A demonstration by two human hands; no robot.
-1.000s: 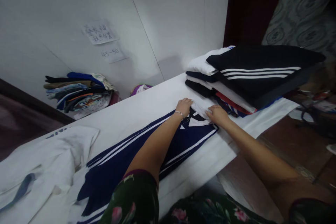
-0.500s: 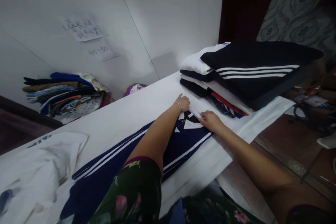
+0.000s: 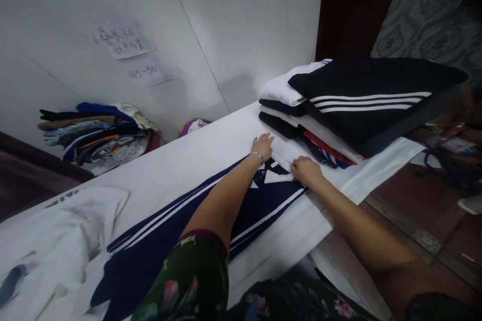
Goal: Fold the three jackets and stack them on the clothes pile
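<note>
Resting our L hand [image 3: 262, 146], fingers spread flat, by navy top [image 3: 271, 195]; R hand [image 3: 307, 171] curled on white flap [image 3: 282, 157], grip unclear; clothes stack [image 3: 361, 98] just far-right.

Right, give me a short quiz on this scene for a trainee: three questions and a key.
1. Which hand wears the bracelet?
2. True or false: the stack of folded clothes sits on the floor.
3. What number is written on the note on the wall?

Key:
1. The left hand.
2. False, it sits on the white table.
3. 45-50.
</note>
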